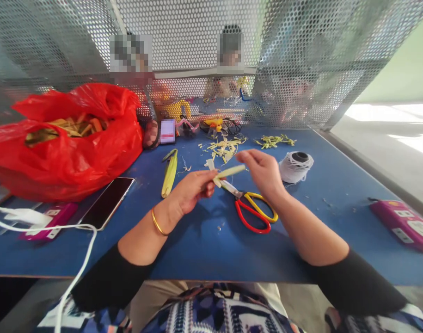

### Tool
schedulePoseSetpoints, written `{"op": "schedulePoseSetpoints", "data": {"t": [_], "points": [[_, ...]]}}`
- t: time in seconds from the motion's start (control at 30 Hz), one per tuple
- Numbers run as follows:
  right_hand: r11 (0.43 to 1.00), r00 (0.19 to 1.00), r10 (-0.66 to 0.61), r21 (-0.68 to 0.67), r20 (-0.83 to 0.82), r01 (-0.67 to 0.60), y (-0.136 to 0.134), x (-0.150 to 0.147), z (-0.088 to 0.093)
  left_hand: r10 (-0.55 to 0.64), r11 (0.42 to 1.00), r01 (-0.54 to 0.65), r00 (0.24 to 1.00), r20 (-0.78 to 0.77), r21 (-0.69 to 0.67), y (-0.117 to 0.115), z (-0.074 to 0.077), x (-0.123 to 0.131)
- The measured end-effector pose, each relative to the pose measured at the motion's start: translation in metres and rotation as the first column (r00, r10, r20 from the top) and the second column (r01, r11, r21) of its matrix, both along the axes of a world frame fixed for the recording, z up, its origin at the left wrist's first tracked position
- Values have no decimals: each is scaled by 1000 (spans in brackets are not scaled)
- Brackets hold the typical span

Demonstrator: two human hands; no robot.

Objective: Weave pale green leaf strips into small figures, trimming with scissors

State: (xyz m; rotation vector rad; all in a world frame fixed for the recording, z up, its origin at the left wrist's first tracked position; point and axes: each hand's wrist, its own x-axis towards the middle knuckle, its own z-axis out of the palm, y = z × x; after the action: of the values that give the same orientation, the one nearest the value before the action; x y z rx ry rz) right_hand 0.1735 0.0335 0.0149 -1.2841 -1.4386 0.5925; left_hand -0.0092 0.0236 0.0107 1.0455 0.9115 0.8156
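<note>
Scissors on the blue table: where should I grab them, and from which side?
Best, I think, by the red loop and yellow loop of the scissors, with the right hand coming from the near right side. Those open loops suit a grip and face that way; the blades point off toward the left hand.

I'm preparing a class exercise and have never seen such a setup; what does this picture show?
There is no machine here, only a person's two bare hands. The picture comes from a camera worn on that person's head, looking forward and down. The left hand pinches a pale green strip; the right hand is near the strip's far end, though I can't tell whether they touch. On the blue table lie scissors with red and yellow handles, a spool of white thread, pale plant scraps, a dark phone and a red bag.
</note>
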Motion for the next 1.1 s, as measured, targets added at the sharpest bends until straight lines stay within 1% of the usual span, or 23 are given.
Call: {"op": "schedulePoseSetpoints", "data": {"t": [0.03, 0.07, 0.13, 0.17, 0.23, 0.27, 0.3, 0.33, 0.37, 0.43, 0.5, 0.57, 0.6, 0.7, 0.73, 0.77, 0.87, 0.93, 1.0, 1.1], "points": [[999, 995, -5, -47, -96, 0, 4, 5, 2, 48, 998, -44, 996, 71, -53, 2, 2, -1], [995, 987, 11, -96, -163, -27, 6, 8, 3, 92, 992, -80, 988, 125, -100, 3, 4, -1], [972, 968, 114, -179, -222, -155, 6, 8, 3, 162, 976, -128, 967, 195, -178, 4, 7, -1], [947, 954, 189, -213, -231, -239, 4, 4, 2, 183, 968, -138, 959, 217, -207, 4, 7, 0], [878, 906, 343, -258, -249, -403, -3, -5, -3, 191, 960, -130, 951, 243, -247, 3, 7, 2], [846, 881, 398, -268, -257, -460, -7, -10, -5, 185, 958, -117, 950, 252, -261, 2, 7, 2], [827, 865, 432, -270, -256, -493, -10, -15, -8, 180, 955, -105, 948, 261, -276, 2, 7, 3], [822, 859, 449, -263, -247, -505, -12, -18, -10, 180, 951, -97, 945, 272, -293, 2, 6, 3], [829, 862, 451, -251, -230, -501, -14, -21, -12, 181, 947, -89, 942, 284, -309, 2, 7, 3], [866, 891, 418, -219, -176, -450, -15, -21, -14, 187, 941, -80, 933, 307, -329, 1, 7, 3], [899, 919, 381, -188, -103, -394, -14, -19, -13, 198, 943, -94, 930, 311, -319, 1, 6, 3], [905, 921, 383, -169, -73, -390, -13, -18, -11, 205, 951, -119, 935, 290, -287, 2, 4, 3], [890, 906, 411, -172, -99, -422, -14, -18, -9, 208, 955, -133, 937, 280, -265, 2, 3, 4], [800, 813, 509, -191, -284, -568, -16, -20, -5, 191, 972, -142, 943, 272, -189, 2, 0, 3], [785, 792, 511, -192, -335, -588, -17, -21, -4, 175, 978, -134, 945, 276, -159, 2, 0, 3], [786, 787, 500, -191, -362, -587, -18, -22, -4, 150, 985, -118, 949, 278, -128, 1, 0, 3], [838, 827, 435, -176, -356, -517, -19, -23, -6, 56, 998, -43, 958, 281, -54, 0, 0, 2], [859, 845, 415, -162, -337, -486, -19, -23, -8, 18, 999, -9, 959, 284, -32, -1, 0, 1], [875, 861, 392, -159, -324, -458, -19, -24, -10, 16, 999, -6, 961, 277, -36, -2, 0, 1], [903, 907, 321, -202, -273, -380, -15, -22, -12, 30, 998, -13, 966, 259, -69, -2, 0, -1]]}}
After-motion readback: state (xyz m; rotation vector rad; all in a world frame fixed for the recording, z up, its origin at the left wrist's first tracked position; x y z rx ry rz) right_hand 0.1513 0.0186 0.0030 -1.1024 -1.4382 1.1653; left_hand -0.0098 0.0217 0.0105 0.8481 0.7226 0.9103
